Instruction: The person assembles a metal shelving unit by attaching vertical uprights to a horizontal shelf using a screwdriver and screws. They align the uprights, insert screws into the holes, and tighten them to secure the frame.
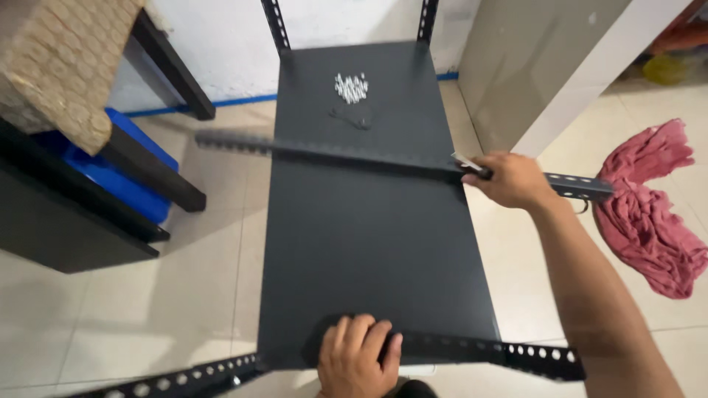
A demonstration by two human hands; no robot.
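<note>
No packages, labels or screens, seemingly.

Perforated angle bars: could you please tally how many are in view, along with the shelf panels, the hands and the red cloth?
Perforated angle bars: 5
Dark shelf panel: 1
Hands, left hand and right hand: 2
Red cloth: 1
Total: 9
</note>
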